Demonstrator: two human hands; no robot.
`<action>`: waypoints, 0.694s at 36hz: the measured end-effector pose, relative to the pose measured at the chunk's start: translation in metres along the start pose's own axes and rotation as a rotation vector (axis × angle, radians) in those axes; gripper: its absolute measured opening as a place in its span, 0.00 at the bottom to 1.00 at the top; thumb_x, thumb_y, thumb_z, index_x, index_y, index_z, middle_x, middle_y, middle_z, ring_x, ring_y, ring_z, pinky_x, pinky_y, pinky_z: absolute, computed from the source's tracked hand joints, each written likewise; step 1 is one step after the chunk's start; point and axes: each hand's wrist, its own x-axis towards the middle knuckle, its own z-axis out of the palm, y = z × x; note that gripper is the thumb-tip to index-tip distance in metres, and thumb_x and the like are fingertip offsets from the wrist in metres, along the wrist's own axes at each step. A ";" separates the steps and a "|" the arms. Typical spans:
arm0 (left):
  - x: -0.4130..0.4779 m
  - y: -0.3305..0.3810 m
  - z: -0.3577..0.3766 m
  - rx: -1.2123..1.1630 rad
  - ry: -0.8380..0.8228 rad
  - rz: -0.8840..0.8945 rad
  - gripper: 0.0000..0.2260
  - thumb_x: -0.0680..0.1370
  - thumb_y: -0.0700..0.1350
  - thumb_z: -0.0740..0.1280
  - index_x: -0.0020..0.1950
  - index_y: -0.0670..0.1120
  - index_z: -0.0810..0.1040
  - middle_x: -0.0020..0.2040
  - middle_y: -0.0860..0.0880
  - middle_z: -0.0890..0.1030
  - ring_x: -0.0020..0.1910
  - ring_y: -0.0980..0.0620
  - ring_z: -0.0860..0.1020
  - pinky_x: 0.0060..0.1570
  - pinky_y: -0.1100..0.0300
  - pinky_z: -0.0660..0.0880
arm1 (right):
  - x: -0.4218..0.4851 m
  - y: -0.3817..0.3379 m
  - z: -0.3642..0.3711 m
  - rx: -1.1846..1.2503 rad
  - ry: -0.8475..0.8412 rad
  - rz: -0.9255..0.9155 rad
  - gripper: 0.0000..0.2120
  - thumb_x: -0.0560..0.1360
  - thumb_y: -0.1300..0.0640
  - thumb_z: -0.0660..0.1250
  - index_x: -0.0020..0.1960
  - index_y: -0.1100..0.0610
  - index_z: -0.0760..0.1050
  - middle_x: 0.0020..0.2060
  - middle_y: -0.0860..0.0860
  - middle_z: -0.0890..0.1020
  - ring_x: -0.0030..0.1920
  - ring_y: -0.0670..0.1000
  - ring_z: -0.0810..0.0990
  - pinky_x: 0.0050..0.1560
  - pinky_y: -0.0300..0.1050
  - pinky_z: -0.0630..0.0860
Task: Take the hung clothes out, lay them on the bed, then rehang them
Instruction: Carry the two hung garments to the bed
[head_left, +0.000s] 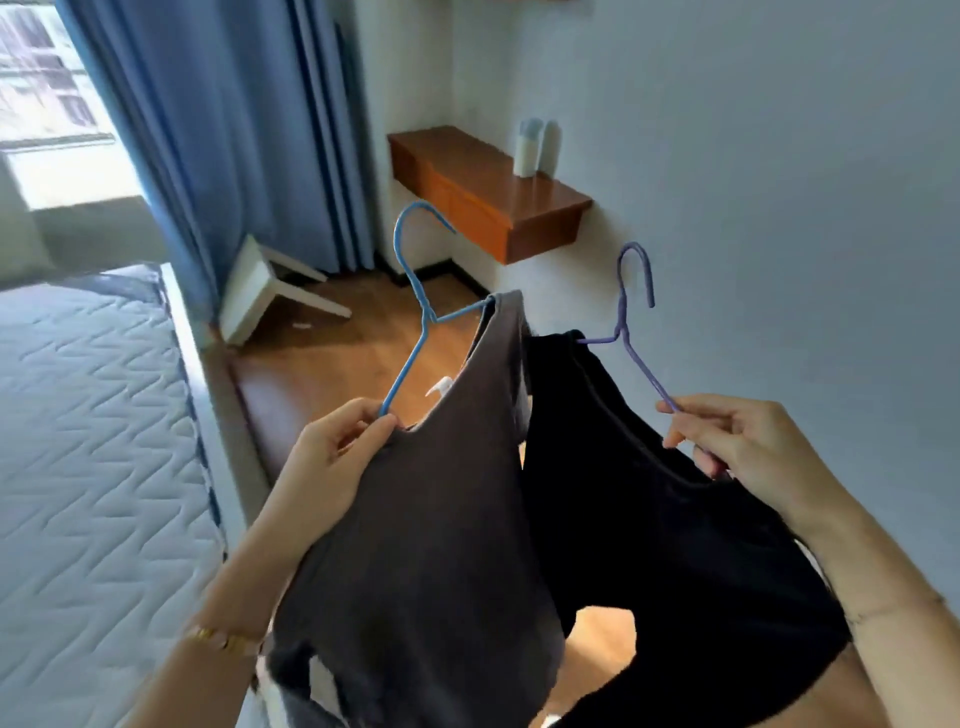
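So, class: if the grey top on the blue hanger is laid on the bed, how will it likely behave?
The grey top sags in folds below the blue hanger, so it is probably floppy and will crumple rather than lie flat. The left hand holds it by a pinch, so it seems light. One shoulder is off the hanger, so it may slide off.

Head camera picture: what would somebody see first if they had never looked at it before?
First come the two tops held up in the middle: a grey top on a blue hanger in the left hand, and a black top on a purple hanger in the right hand. Next, the quilted white bed on the left and the blue curtain behind.
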 end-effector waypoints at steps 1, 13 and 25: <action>0.008 0.000 0.005 0.005 0.032 -0.034 0.10 0.79 0.43 0.62 0.42 0.54 0.78 0.37 0.61 0.80 0.39 0.64 0.77 0.39 0.73 0.71 | 0.019 0.003 -0.001 -0.001 -0.043 -0.009 0.08 0.76 0.62 0.64 0.50 0.56 0.81 0.32 0.48 0.83 0.23 0.44 0.68 0.26 0.29 0.67; 0.042 0.018 -0.022 0.265 0.448 -0.203 0.08 0.79 0.44 0.62 0.44 0.52 0.79 0.44 0.58 0.80 0.43 0.63 0.78 0.39 0.79 0.69 | 0.211 -0.016 0.036 0.051 -0.423 -0.289 0.10 0.76 0.63 0.65 0.46 0.50 0.81 0.33 0.48 0.84 0.22 0.45 0.69 0.29 0.28 0.69; 0.116 -0.049 -0.067 0.437 0.633 -0.303 0.06 0.78 0.40 0.63 0.45 0.49 0.78 0.41 0.56 0.79 0.48 0.65 0.76 0.45 0.81 0.66 | 0.369 -0.043 0.145 -0.031 -0.680 -0.468 0.24 0.62 0.32 0.66 0.46 0.48 0.80 0.36 0.51 0.84 0.23 0.43 0.70 0.31 0.29 0.72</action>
